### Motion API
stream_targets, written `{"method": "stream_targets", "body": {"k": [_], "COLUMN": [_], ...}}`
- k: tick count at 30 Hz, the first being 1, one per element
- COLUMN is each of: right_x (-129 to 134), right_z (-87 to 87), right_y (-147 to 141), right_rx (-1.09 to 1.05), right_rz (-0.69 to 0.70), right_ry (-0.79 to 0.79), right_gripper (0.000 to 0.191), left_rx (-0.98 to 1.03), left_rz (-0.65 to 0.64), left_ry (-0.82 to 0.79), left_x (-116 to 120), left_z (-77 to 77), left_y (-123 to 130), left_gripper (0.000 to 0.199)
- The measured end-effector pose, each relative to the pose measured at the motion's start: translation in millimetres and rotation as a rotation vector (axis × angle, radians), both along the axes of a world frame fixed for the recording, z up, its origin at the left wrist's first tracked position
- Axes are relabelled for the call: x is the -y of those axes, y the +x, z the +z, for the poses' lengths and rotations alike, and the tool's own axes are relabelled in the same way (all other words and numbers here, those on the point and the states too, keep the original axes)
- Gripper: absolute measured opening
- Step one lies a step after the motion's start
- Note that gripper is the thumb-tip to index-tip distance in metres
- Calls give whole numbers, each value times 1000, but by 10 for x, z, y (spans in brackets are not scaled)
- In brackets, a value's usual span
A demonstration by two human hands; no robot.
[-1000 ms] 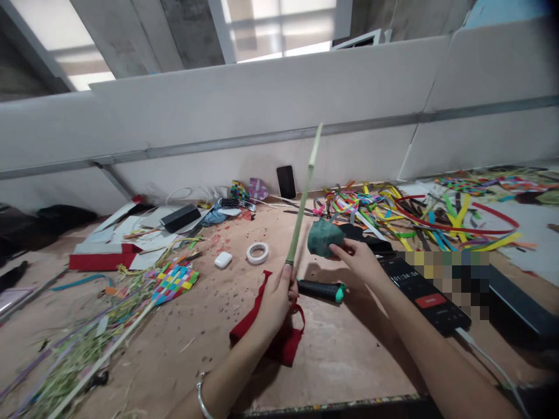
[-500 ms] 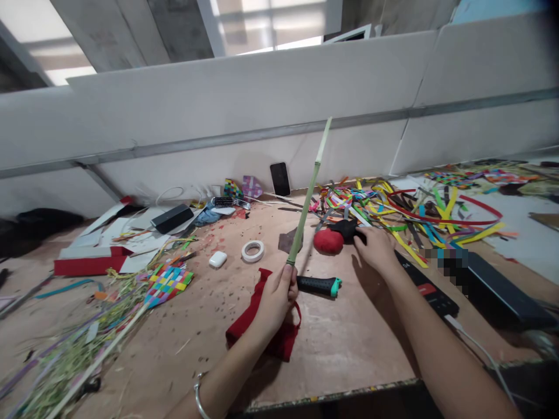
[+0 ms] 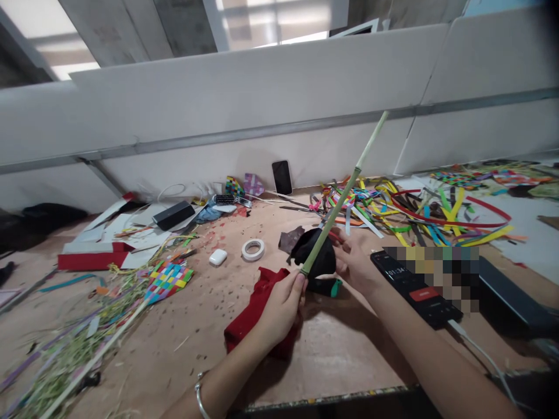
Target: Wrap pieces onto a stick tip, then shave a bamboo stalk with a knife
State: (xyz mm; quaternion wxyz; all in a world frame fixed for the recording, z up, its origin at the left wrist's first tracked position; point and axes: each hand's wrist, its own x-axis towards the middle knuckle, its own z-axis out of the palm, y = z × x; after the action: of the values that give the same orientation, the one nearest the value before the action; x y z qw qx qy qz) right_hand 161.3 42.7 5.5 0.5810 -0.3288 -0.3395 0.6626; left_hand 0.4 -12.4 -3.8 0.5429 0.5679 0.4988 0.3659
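Observation:
My left hand is closed around the lower part of a green bamboo stick, which slants up to the right. My right hand grips a round black and red stuffed cloth piece close behind the stick; its fingertips are partly hidden, and whether stick and piece touch I cannot tell. Under my left wrist lies a red cloth, partly covered by the hand. The teal end of a black-handled tool shows just below the stuffed piece.
A roll of white tape and a white earphone case lie left of centre. Coloured strips are heaped at the back right. A plugged-in phone lies right. A woven piece on a stick rests left.
My right hand has lifted the red and black stuffed piece from the table and brought it left, towards the stick. The bamboo stick now leans further to the right.

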Motion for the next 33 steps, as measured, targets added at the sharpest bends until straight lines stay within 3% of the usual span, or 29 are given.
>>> {"method": "stream_targets", "body": {"k": [6, 9, 14, 18, 23, 27, 33], "right_x": [79, 77, -25, -173, -341, -377, -325], "right_z": [-27, -62, -75, -38, 19, 94, 222], "right_y": [-127, -179, -106, 156, 632, 859, 742], "right_rx": [251, 302, 138, 27, -89, -278, -352], "right_rz": [228, 192, 0, -180, -484, -721, -758], "right_ry": [-58, -92, -119, -76, 33, -23, -112], "right_gripper": [42, 35, 43, 49, 28, 19, 18], "left_rx": [-147, -243, -430, -511, -515, -460, -365], "left_rz": [8, -10, -84, -153, -254, -321, -320], "left_ry": [46, 106, 178, 211, 224, 191, 78], "left_x": [6, 5, -10, -5, 10, 8, -17], "left_z": [-14, 22, 143, 210, 300, 355, 340], "left_y": [-6, -16, -34, -57, -111, -141, -145], "left_gripper": [40, 39, 38, 38, 37, 38, 39]}}
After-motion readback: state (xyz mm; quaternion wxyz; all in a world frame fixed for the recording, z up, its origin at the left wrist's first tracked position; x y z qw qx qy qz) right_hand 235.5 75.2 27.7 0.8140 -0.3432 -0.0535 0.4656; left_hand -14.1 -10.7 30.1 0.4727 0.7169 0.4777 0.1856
